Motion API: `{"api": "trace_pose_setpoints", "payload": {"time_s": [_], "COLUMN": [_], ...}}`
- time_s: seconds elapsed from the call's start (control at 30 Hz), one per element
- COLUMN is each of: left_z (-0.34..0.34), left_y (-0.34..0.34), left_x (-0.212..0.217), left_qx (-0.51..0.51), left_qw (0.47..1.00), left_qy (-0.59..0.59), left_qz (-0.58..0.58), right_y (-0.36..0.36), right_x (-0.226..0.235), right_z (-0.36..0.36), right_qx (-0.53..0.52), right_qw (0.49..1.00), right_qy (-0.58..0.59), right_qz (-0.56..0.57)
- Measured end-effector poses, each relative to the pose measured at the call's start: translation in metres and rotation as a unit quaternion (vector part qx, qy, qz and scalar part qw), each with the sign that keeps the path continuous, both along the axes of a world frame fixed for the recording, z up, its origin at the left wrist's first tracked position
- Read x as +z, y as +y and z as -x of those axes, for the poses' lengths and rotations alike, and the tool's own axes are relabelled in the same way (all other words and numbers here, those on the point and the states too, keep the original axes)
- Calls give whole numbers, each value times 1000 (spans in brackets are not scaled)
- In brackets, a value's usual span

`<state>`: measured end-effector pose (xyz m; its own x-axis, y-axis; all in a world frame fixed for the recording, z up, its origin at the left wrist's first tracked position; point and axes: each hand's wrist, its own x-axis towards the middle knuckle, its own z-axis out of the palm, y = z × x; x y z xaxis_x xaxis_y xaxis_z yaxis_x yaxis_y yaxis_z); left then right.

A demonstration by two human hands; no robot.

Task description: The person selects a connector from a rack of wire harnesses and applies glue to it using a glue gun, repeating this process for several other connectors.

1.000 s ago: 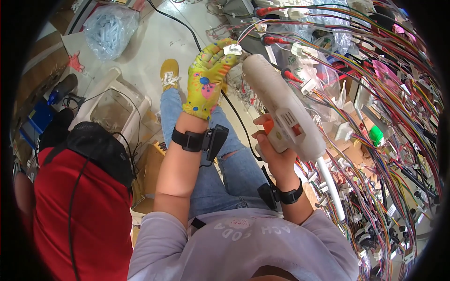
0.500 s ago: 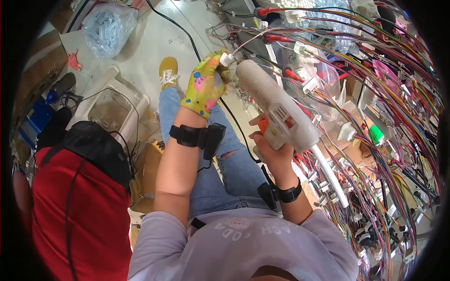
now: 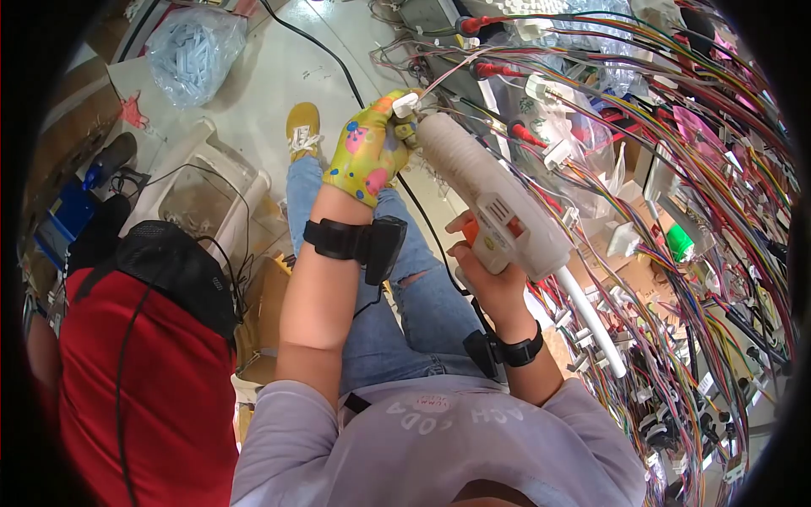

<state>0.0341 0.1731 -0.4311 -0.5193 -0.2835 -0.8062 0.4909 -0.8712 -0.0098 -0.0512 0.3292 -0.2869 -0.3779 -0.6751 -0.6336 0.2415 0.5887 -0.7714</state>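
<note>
**Glue gun at connector: hand state and hazards**

The left hand (image 3: 372, 156), in a yellow patterned glove, is closed in a pinch on a small white connector (image 3: 406, 105) at the end of a wire bundle. The right hand (image 3: 490, 279) is wrapped around the grip of a white glue gun (image 3: 490, 198), with a finger near the orange trigger (image 3: 470, 230). The gun barrel runs up and to the left from the right hand, and its nozzle end lies just beside the gloved fingertips and the connector. A white glue stick (image 3: 591, 317) projects from the rear of the gun, down and to the right of the right hand.

To the right of both hands, a dense harness of coloured wires (image 3: 676, 169) spreads over the tabletop (image 3: 655, 224). Below the hands are the person's jeans (image 3: 422, 304), and beyond the left hand a yellow shoe (image 3: 302, 128) rests on the floor (image 3: 253, 68).

Hazards, as judged from this position:

- The nozzle is very close to the gloved fingertips. A small slip could bring it against the glove.
- Excess trigger pressure could flood the connector or string glue onto neighbouring wires.
- A loose pinch could let the connector shift off the nozzle line.
- The protruding stick could snag the harness behind the right hand.
</note>
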Motion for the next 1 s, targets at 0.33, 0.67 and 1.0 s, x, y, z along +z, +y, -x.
{"api": "trace_pose_setpoints", "payload": {"time_s": [0.33, 0.67, 1.0], "left_z": [-1, -1, -6], "left_y": [0, -8, -3], "left_x": [12, 18, 3], "left_qx": [-42, -29, -27], "left_qw": [991, 999, 999], "left_qy": [-12, -6, 32], "left_qz": [124, 15, -2], "right_y": [0, 3, -6], "right_x": [0, 0, 9], "right_z": [2, 3, 4], "right_qx": [-1, 2, 10], "right_qw": [1000, 999, 999], "right_qy": [15, 45, 29], "right_qz": [2, -19, -18]}}
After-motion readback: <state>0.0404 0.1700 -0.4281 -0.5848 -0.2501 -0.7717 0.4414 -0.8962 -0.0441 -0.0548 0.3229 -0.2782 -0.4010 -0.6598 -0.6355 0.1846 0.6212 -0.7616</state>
